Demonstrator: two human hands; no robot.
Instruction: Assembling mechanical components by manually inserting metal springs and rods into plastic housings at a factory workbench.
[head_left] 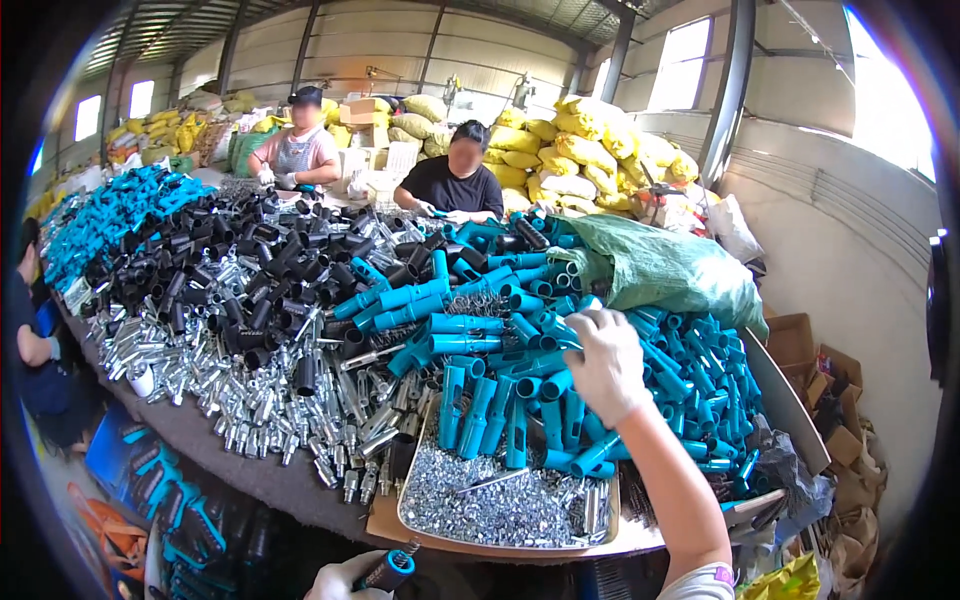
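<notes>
At the lower edge, my gloved left hand [345, 580] is closed around a black tube with a teal collar [390, 570]; a coil spring [408, 547] sticks out of its top. My right hand [608, 365], also in a white glove, reaches over the heap of teal slotted tubes [470, 325]. Its fingers are curled at the end of a teal tube [590, 302], which they partly hide. Below that arm lies a shallow tray [404, 505] full of small shiny metal parts [480, 505], with a thin metal rod across them.
Black tubes [240, 260] and silver metal fittings [270, 400] cover the table's middle and left. A green woven sack [660, 265] lies at the back right. Two people [455, 180] work across the table; another person [40, 340] stands left. Cardboard boxes [795, 345] stand right.
</notes>
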